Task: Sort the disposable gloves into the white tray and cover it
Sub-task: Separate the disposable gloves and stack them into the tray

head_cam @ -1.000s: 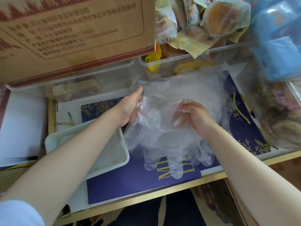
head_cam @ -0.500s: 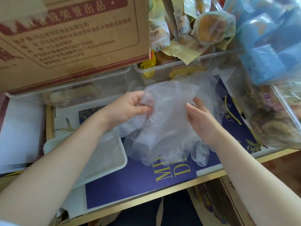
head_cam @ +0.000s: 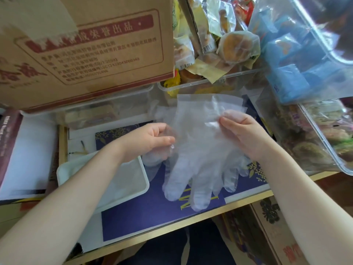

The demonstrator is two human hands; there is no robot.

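Where the gold-edged tabletop point(head_cam: 172, 229) ends nearest the camera, a dark-blue printed sheet point(head_cam: 145, 213) covers it. On it at left sits the white tray point(head_cam: 133, 185), under the left forearm. Disposable gloves point(head_cam: 198, 159), clear plastic, hang fingers-down over the sheet, right of tray, not in it. Left hand point(head_cam: 152, 140) fingers curled, gripping glove edge; right hand point(head_cam: 242, 131) pinches the cuff w/ thumb + fingers. Beyond: clear bins point(head_cam: 191, 87) of wrapped snacks, cardboard box point(head_cam: 86, 50) back left.
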